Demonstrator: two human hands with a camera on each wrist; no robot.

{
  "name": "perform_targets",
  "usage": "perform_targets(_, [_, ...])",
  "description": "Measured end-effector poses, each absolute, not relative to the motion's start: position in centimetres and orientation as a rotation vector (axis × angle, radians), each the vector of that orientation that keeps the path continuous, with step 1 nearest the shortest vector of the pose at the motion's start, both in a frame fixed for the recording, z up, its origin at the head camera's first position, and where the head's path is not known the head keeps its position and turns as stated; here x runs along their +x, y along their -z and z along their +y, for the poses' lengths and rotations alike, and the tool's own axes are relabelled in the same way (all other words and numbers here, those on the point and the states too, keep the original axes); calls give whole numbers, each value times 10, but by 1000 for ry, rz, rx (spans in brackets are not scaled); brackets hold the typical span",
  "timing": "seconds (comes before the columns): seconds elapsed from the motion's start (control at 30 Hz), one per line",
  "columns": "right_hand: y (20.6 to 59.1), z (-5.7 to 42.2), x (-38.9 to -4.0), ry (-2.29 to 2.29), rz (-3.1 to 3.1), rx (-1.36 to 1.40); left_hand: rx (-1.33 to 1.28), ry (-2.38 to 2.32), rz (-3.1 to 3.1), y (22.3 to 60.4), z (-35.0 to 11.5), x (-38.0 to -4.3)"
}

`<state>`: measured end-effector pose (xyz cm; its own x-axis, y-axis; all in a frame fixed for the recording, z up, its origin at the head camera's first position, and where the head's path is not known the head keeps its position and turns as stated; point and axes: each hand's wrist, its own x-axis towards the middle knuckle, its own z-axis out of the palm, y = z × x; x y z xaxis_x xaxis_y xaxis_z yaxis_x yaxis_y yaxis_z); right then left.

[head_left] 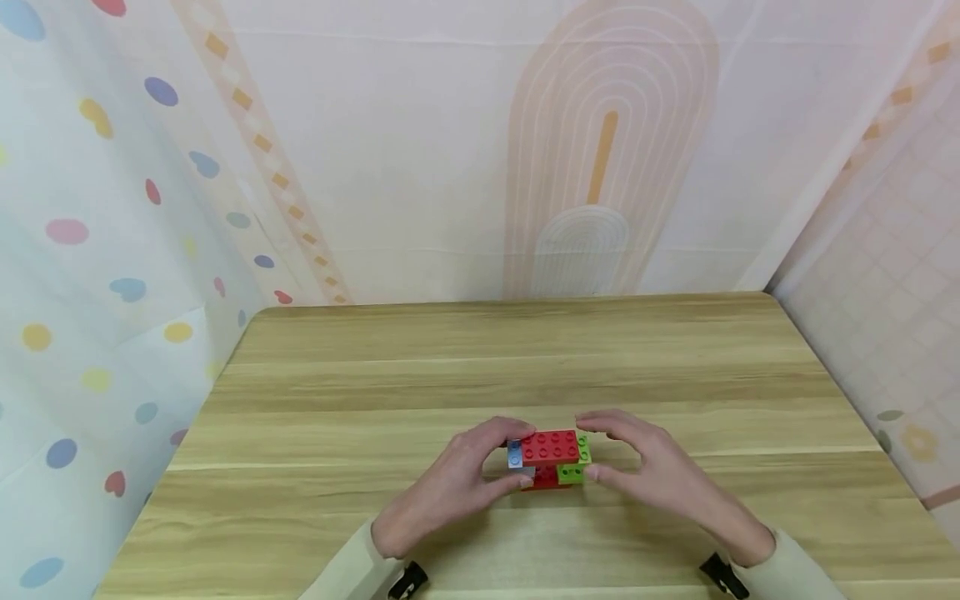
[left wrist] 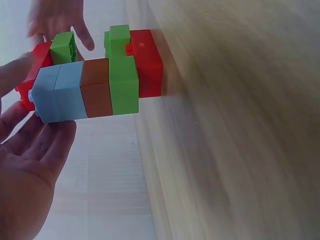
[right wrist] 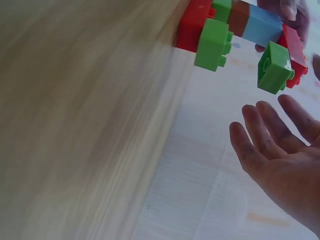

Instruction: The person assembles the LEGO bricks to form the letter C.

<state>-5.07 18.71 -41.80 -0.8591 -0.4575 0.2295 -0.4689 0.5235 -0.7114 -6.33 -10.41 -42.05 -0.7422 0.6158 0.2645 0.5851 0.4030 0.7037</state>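
Observation:
A small toy brick build stands on the table between both hands. Its red top brick (head_left: pixel 550 447) bridges from a column on the left to a green brick (right wrist: pixel 275 67) on the right. That column stacks light blue bricks (left wrist: pixel 59 92), a brown brick (left wrist: pixel 96 87) and a green brick (left wrist: pixel 124 85) over a red base brick (left wrist: pixel 150 62). Another green brick (right wrist: pixel 212 45) sits on the base, with a gap below the upper green one. My left hand (head_left: pixel 476 467) pinches the column's blue top end between thumb and fingers. Fingers spread, my right hand (head_left: pixel 648 462) hovers just beside the upper green brick.
The wood-grain table (head_left: pixel 360 383) extends around the build on all sides. Patterned cloth (head_left: pixel 420 150) hangs behind the table and along both sides. Dark straps (head_left: pixel 723 575) show at the cream sleeves (head_left: pixel 787 571).

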Motion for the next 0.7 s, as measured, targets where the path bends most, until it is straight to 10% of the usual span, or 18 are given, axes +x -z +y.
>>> perform_targets(0.7, [417, 180, -51, -1213, -2789, 769, 1020, -1568, 2477, 431, -109, -65])
